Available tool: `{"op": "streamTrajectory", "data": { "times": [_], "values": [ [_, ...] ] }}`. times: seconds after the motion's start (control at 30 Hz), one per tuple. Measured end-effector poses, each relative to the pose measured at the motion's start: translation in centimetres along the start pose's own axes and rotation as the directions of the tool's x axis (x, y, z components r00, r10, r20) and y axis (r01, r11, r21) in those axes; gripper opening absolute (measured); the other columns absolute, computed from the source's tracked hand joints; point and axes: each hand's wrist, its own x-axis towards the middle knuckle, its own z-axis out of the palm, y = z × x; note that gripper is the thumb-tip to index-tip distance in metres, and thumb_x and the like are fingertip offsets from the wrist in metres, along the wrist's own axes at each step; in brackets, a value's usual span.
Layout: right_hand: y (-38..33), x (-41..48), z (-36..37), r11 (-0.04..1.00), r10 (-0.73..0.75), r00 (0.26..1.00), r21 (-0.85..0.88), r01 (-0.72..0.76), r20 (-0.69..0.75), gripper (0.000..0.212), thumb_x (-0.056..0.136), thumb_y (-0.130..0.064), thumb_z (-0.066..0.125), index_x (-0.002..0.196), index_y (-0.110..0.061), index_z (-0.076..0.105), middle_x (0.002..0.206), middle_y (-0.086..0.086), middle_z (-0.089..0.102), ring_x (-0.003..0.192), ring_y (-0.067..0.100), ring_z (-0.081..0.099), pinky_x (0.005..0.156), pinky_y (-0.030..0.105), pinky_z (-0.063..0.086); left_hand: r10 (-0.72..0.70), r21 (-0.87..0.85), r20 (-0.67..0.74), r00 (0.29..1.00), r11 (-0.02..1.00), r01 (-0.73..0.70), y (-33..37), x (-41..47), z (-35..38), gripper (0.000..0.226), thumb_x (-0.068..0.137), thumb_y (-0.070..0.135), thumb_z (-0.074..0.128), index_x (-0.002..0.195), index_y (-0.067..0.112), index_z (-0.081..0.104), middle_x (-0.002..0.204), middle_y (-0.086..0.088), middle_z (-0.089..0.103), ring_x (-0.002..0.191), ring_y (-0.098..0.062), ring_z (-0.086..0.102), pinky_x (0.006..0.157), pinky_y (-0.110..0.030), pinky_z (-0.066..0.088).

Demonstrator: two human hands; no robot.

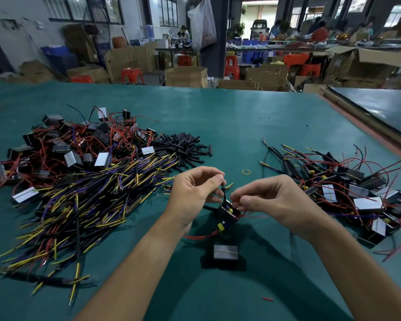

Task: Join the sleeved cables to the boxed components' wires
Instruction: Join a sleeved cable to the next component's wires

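- Boxed component (225, 252) lies on the green table (241, 117), nearest, between the forearms.
- Second box (228, 213) is just beyond it, under both hands' fingertips.
- Left hand (195, 191) pinches the black sleeved cable (223, 193); right hand (271, 202) pinches a thin wire from the second box.
- Cable pile (90, 205) left, mixed box-and-cable pile (357, 198) right.
- Rubber band (246, 172) beyond the hands.
- Black tube pieces (185, 147) and box pile (67, 144) farther back.

The ends of the sleeved cable (223, 193) and red wire (243, 213) are hidden by the pinching fingertips of the left hand (195, 191) and right hand (271, 200), the boxed component (228, 213) beneath is partly covered, the left pile (63, 144) and right pile (357, 195) are cut off at the frame edges, and bkgd workers (320, 33) are blurred.
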Motion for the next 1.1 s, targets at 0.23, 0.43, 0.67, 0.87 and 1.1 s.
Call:
{"op": "streamTrajectory", "data": {
  "times": [0.23, 0.43, 0.67, 0.87, 1.1],
  "values": [
    [0.2, 0.5, 0.4, 0.996, -0.048, 0.994, -0.081, 0.041, -0.097, 0.011, 0.082, -0.003, 0.072, 0.072, -0.008, 0.073, 0.070, 0.014, 0.071, 0.064, 0.015, 0.066, 0.063, 0.024, 0.057, 0.020, 0.037, 0.033, 0.999, 0.999, -0.021, 0.2, -0.1, 0.2, 0.007, 0.089, 0.006, 0.065, 0.085, 0.009, 0.069, 0.072, -0.003, 0.069, 0.054, -0.014, 0.059, 0.053, -0.024, 0.054],
    [-0.3, 0.4, 0.7, 0.988, -0.080, 0.976, -0.149, 0.050, -0.204, 0.015, 0.089, 0.000, 0.065, 0.075, 0.001, 0.070, 0.066, 0.014, 0.070, 0.055, 0.016, 0.060, 0.053, 0.025, 0.054, -0.020, 0.069, 0.038, 0.999, 0.997, 0.017, 0.0, -0.3, 0.4, 0.008, 0.089, 0.011, 0.066, 0.082, 0.012, 0.071, 0.074, -0.004, 0.071, 0.052, -0.013, 0.061, 0.053, -0.025, 0.052],
    [-0.7, 0.3, 0.7, 0.995, 0.004, 0.985, -0.101, -0.022, -0.170, 0.021, 0.089, 0.006, 0.062, 0.068, 0.005, 0.064, 0.056, 0.011, 0.062, 0.045, 0.015, 0.054, 0.046, 0.025, 0.049, -0.029, 0.085, 0.082, 0.996, 0.996, 0.022, 0.1, -0.3, 0.5, 0.016, 0.087, 0.006, 0.067, 0.073, 0.012, 0.072, 0.072, -0.007, 0.071, 0.052, -0.013, 0.064, 0.053, -0.021, 0.052],
    [-0.2, 0.6, 1.1, 0.995, 0.023, 0.985, -0.094, -0.040, -0.174, 0.025, 0.091, 0.004, 0.060, 0.067, -0.002, 0.063, 0.057, 0.009, 0.061, 0.045, 0.016, 0.054, 0.045, 0.028, 0.049, -0.047, 0.064, 0.081, 0.996, 0.997, 0.042, 0.2, -0.4, 0.5, 0.023, 0.086, 0.002, 0.066, 0.068, 0.015, 0.071, 0.069, -0.007, 0.069, 0.049, -0.013, 0.060, 0.050, -0.021, 0.052],
    [-0.7, 0.4, 0.9, 0.938, -0.260, 0.869, -0.323, 0.124, -0.422, 0.019, 0.084, -0.001, 0.069, 0.067, -0.008, 0.063, 0.055, 0.012, 0.058, 0.047, 0.024, 0.053, 0.049, 0.032, 0.045, -0.058, -0.015, -0.025, 0.998, 0.998, 0.058, -0.1, 0.1, 0.5, 0.016, 0.090, 0.004, 0.063, 0.077, 0.012, 0.066, 0.072, -0.005, 0.070, 0.056, -0.016, 0.067, 0.053, -0.021, 0.055]
  ]
}}
